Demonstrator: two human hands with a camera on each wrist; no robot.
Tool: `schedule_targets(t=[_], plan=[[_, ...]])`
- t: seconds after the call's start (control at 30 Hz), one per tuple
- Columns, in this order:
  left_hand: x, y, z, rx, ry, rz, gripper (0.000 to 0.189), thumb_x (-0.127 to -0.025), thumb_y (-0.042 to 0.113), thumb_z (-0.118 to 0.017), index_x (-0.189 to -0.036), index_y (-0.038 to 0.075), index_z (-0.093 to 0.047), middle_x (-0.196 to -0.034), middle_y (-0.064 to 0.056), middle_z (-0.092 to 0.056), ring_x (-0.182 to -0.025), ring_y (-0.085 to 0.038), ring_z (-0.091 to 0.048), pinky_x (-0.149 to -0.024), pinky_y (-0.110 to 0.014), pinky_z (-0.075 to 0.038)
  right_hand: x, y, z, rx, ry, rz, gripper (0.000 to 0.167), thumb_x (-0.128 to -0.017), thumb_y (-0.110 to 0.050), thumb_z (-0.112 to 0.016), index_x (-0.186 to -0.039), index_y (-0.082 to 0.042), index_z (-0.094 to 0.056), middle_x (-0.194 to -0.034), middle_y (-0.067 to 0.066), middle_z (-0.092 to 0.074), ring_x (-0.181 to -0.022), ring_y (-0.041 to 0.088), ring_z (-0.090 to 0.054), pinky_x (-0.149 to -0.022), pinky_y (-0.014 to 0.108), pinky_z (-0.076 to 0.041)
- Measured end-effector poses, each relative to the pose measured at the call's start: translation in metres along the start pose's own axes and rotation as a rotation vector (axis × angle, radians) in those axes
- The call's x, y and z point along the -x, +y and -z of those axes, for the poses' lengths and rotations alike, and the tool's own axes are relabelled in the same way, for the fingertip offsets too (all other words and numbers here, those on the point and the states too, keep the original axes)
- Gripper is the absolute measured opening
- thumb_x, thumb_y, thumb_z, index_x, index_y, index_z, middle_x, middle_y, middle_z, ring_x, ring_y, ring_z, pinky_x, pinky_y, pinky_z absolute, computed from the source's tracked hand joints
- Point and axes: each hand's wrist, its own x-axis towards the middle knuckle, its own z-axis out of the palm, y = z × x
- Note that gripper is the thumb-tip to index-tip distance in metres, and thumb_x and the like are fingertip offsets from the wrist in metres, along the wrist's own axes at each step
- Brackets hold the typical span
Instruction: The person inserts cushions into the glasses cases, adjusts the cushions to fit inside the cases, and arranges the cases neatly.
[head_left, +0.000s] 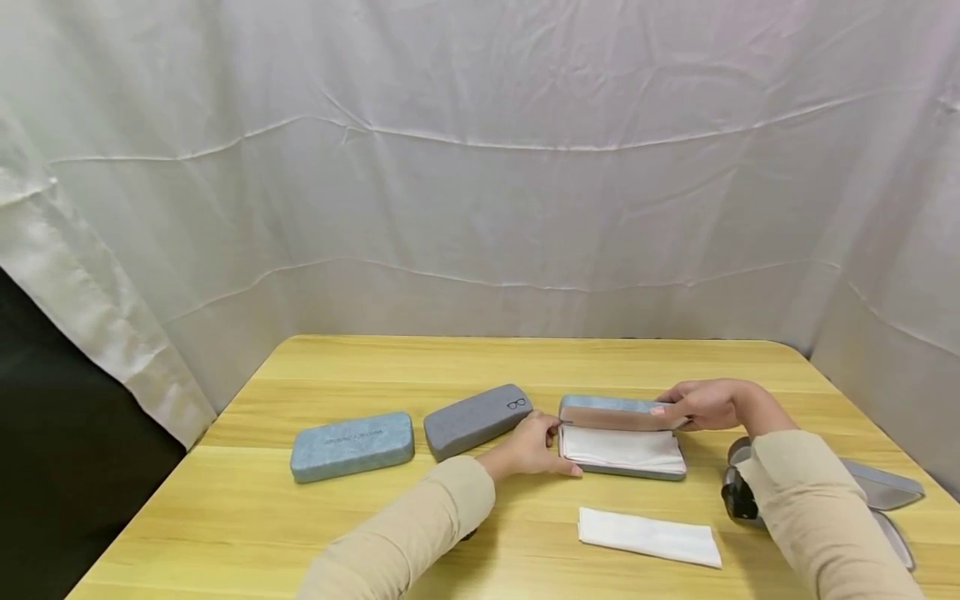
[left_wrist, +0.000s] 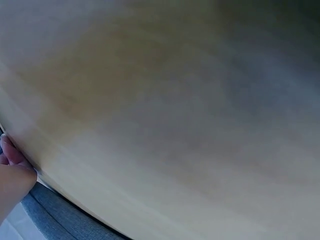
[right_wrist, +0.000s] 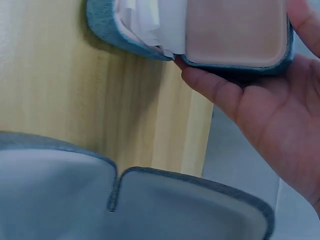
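Observation:
A blue glasses case (head_left: pixel 615 403) stands open in front of me, its lid raised at the back and a white cloth (head_left: pixel 622 448) lying folded in its base. My left hand (head_left: pixel 528 446) grips the base at its left end, thumb along the front edge and fingers near the hinge. At the lid's right end, my right hand (head_left: pixel 708 404) holds the lid between thumb and fingers. The right wrist view shows that hand (right_wrist: pixel 270 105) around the pale-lined lid (right_wrist: pixel 235 32). Most of the left wrist view is blurred, with part of the left hand (left_wrist: pixel 15 175) at its edge.
Left of the open case lie a closed grey glasses case (head_left: pixel 476 421) and a closed blue one (head_left: pixel 352 446). A folded white cloth (head_left: pixel 648 536) lies nearer me. Another open grey case (head_left: pixel 885 483) sits at right, partly behind my right sleeve. White curtains surround the wooden table (head_left: pixel 247 508).

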Motion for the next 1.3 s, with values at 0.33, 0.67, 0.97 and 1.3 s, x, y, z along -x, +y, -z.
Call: schedule_targets(t=[0.33,0.67,0.97,1.3], plan=[[-0.003,0.006,0.002,-0.012,0.005,0.022,0.041,-0.068,0.032,-0.083,-0.083,0.007,-0.055,-0.077,0.002,-0.043,-0.071,-0.007,-0.038,-0.061,-0.016,-0.033,-0.001,0.008,0.002,0.013,-0.007,0.049,0.078,-0.096,-0.027,-0.051,-0.137,0.023,-0.007,-0.143,0.041,-0.011,-0.136,0.048,-0.013,-0.111,0.054,-0.022],[-0.007,0.008,0.002,0.032,0.008,0.010,0.050,-0.065,0.028,-0.085,-0.066,0.011,-0.038,-0.059,0.005,-0.029,-0.052,-0.006,-0.028,-0.049,-0.017,-0.024,0.002,0.018,0.004,0.089,-0.040,0.095,0.082,-0.094,-0.033,-0.052,-0.138,0.021,-0.008,-0.143,0.043,-0.002,-0.136,0.051,-0.007,-0.111,0.057,-0.018],[-0.007,0.008,0.003,0.062,-0.008,0.034,0.054,-0.066,0.028,-0.084,-0.067,0.013,-0.032,-0.062,0.003,-0.027,-0.055,-0.008,-0.025,-0.050,-0.019,-0.023,0.006,0.020,-0.005,0.084,0.010,0.133,0.075,-0.094,-0.028,-0.053,-0.139,0.017,-0.015,-0.144,0.040,-0.008,-0.134,0.054,-0.005,-0.107,0.064,-0.014],[-0.006,0.006,0.004,0.082,-0.023,0.054,0.054,-0.066,0.028,-0.084,-0.068,0.013,-0.033,-0.062,0.003,-0.027,-0.051,-0.008,-0.024,-0.049,-0.020,-0.023,0.009,0.022,-0.014,0.161,0.089,0.201,0.068,-0.093,-0.024,-0.054,-0.138,0.016,-0.023,-0.143,0.039,-0.017,-0.133,0.055,-0.011,-0.105,0.065,-0.018]])
